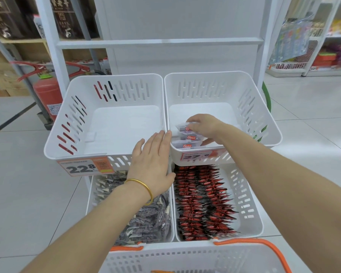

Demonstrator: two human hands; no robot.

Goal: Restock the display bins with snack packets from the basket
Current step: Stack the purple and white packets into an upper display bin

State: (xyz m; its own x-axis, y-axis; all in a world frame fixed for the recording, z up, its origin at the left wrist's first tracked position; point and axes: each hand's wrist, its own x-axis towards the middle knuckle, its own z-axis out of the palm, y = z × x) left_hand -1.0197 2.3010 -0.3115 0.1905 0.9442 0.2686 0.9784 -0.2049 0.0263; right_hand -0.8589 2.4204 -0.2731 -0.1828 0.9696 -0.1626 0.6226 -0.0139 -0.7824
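Two white slotted display bins stand side by side on the upper tier. The upper left bin (114, 91) holds nothing. In the upper right bin (244, 99), a few dark snack packets (186, 143) with red labels lie at the front left corner. My right hand (204, 127) is inside that bin, fingers curled on the top packet. My left hand (153, 164), with a gold bangle at the wrist, lies flat with straight fingers over the rims where the two upper bins meet. The white basket (165, 257) with orange handles sits at the bottom edge.
The lower left bin (92, 194) holds grey-black packets, and the lower right bin (252, 219) holds red-and-black ones. Orange price tags (85, 168) hang on the upper bins' fronts. A red fire extinguisher (47, 95) stands at the left. Stocked shelves (323, 46) line the right, over tiled floor.
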